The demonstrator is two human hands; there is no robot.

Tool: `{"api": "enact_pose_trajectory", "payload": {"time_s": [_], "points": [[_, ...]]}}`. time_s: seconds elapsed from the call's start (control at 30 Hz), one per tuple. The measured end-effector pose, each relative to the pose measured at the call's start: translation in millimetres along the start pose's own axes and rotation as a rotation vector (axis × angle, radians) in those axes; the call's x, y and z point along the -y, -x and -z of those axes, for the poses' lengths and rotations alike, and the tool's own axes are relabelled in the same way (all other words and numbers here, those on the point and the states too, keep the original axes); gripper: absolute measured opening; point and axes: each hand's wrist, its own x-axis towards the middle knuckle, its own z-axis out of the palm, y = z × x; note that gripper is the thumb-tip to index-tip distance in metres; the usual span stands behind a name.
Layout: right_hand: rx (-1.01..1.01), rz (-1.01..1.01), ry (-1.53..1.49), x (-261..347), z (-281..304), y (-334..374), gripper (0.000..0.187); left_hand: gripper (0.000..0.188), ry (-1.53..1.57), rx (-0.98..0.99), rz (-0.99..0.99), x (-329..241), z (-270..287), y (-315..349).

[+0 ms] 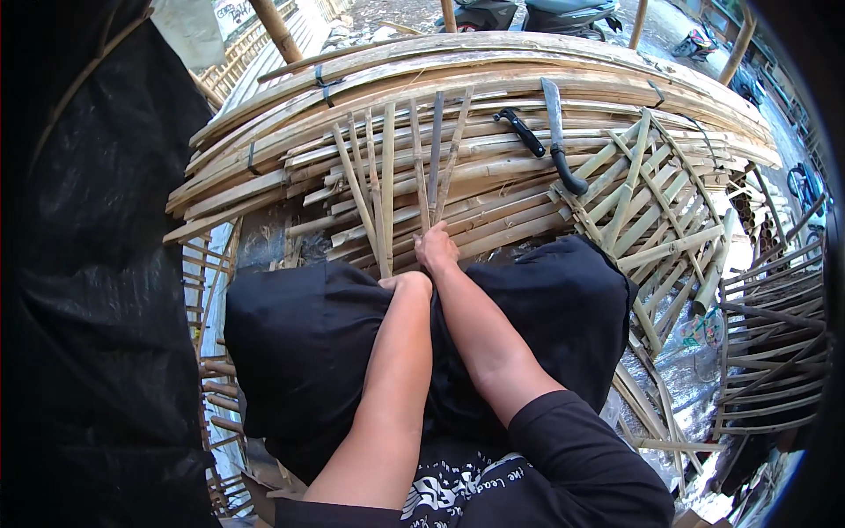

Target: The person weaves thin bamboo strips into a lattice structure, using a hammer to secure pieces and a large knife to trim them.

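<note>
Several bamboo strips fan upward from my two hands in two bunches. My left hand (407, 284) is closed at the lower end of the left bunch of bamboo strips (373, 185); its fingers are partly hidden between my knees. Slightly farther forward, my right hand (436, 247) is wrapped round the foot of the right bunch of bamboo strips (420, 158), which includes one dark grey strip (436, 141). Beyond them, a machete (555, 128) with a black handle lies on stacked bamboo. Left of it rests a black-handled tool (521, 132) with a short metal head.
Long bundles of split bamboo (493, 62), tied with dark bands, span the far side. A bamboo lattice frame (651, 189) leans at right, with another slatted rack (775, 343) past it. A black sheet (97, 264) hangs at left. Parked motorbikes (572, 13) stand behind.
</note>
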Motion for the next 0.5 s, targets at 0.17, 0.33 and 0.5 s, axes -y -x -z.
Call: {"api": "enact_pose_trajectory", "payload": {"time_s": [0.17,0.33,0.5], "points": [[-0.050,0.011,-0.018,8,5,-5,0.059,0.043,0.055,-0.040,0.005,0,-1,9],[-0.095,0.059,-0.105,-4,8,-27,0.058,0.041,0.062,-0.082,-0.021,-11,4,17],[0.024,0.110,-0.487,13,19,-33,0.051,0.040,0.056,-0.100,-0.030,-16,4,23]]}}
